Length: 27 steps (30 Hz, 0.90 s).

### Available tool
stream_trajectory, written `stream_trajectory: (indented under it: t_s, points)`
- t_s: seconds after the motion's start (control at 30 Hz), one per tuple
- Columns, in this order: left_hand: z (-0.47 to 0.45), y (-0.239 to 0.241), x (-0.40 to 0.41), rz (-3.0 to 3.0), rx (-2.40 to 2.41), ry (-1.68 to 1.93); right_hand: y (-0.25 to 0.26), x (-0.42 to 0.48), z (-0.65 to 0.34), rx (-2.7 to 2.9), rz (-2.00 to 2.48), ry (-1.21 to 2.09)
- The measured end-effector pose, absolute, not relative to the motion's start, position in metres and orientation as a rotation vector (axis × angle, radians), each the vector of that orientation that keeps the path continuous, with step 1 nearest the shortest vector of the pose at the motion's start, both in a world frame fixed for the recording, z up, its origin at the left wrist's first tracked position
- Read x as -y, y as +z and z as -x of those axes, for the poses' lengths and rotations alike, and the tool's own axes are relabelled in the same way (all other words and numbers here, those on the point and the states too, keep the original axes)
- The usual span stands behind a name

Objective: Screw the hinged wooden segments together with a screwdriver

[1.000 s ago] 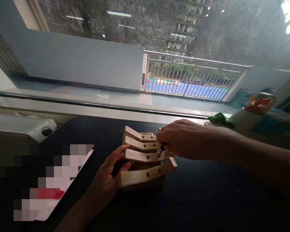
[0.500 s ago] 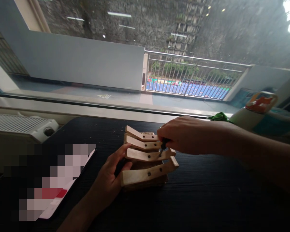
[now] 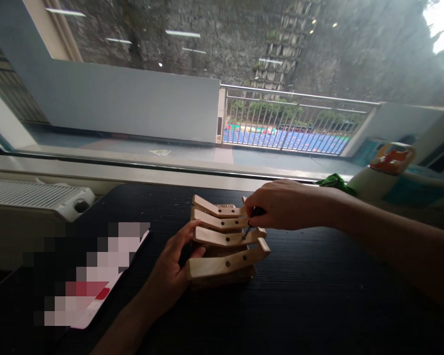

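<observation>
Worktop (image 3: 311, 296), black and finely grooved, lies under one wooden rack (image 3: 225, 282) and spreads out on both sides of it. The rack's base has its long axis running from near to far, and four pale bent strips cross it from left to right, their ends angled upward. Nearest strip (image 3: 207, 267) shows two dark round screw heads, and its right end rises toward the upper right.

Left of the rack, one flat pinkish panel (image 3: 103, 276) with a red patch lies slantwise, its face pixelated. Between panel and rack, the left hand (image 3: 175, 256) is half curled around the rack's left end, thumb in the gap between the first two strips, fingers along the left ends beyond.

Second strip (image 3: 209, 237) shows one clear screw head on its left; at its right-hand screw spot stands the tip of one screwdriver (image 3: 247, 230), leaning, its shaft pointing down and slightly leftward toward the near side. Above the rack's right half, the right hand (image 3: 281, 204) is closed around the dark handle.

Third strip (image 3: 209, 217) and farthest strip (image 3: 205, 203) show two screw heads each, their right portions partly hidden by that hand.

Beyond the rack to the left is one white radiator (image 3: 33, 197); beyond it to the right, one green bundle (image 3: 335, 182) and one white container (image 3: 370, 182). Farthest, behind glass, stands one metal railing (image 3: 296, 121).
</observation>
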<state>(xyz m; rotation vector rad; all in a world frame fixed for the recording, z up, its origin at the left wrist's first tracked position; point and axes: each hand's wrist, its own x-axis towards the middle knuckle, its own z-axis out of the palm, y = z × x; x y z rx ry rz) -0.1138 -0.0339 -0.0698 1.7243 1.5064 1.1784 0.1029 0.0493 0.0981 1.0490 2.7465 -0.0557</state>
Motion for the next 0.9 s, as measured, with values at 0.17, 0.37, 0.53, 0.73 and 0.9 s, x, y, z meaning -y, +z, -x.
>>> stream_trajectory:
  t_s: [0.17, 0.37, 0.53, 0.73, 0.9]
  points:
    - [0.112, -0.069, 0.032, -1.739, -1.519, 1.199, 0.100, -0.050, -0.120, -2.811, -1.208, -0.255]
    - [0.105, -0.072, 0.029, -1.678, -1.504, 1.313, 0.039, -0.055, -0.140, -2.802, -1.455, -1.208]
    - [0.106, -0.074, 0.027, -1.790, -1.480, 1.277, 0.005, -0.062, -0.142, -2.699, -1.482, -1.680]
    - [0.110, -0.077, 0.026, -1.915, -1.589, 1.198, 0.030, -0.063, -0.143, -2.856, -1.512, -1.207]
    - [0.109, -0.078, 0.025, -1.894, -1.589, 1.240, 0.071, -0.047, -0.136, -2.988, -1.247, -0.319]
